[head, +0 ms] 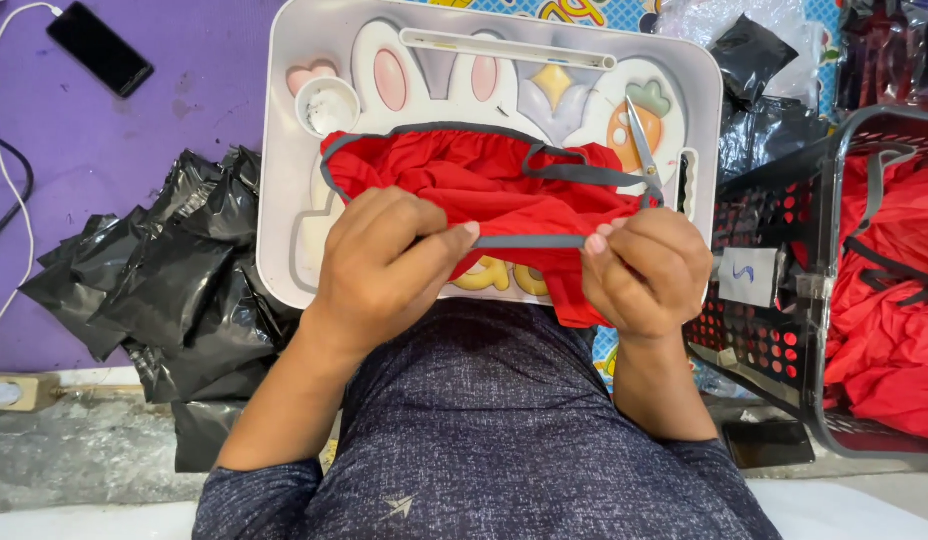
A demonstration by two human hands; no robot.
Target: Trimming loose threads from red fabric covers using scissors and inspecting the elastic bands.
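Head view: the left hand (384,265) has its grip closed, thumb and forefinger pinching one end of a grey strap (529,241). The right hand (649,270) is likewise closed, pinching the other end, so the strap runs taut and level between the two. A pair of scissors (642,145) rises from the right hand's grip, blades pointing away from the person. The strap belongs to a red garment (474,185) with grey edging, bunched on a white lap tray (284,150) with cartoon rabbit and carrot shapes. A small white cup (327,106) sits in the tray's upper left. Black plastic bags (174,270) lie left of the tray. A black basket (834,200) holding more red fabric stands to the right. A dark phone (99,48) lies on the purple surface (114,150), far left.
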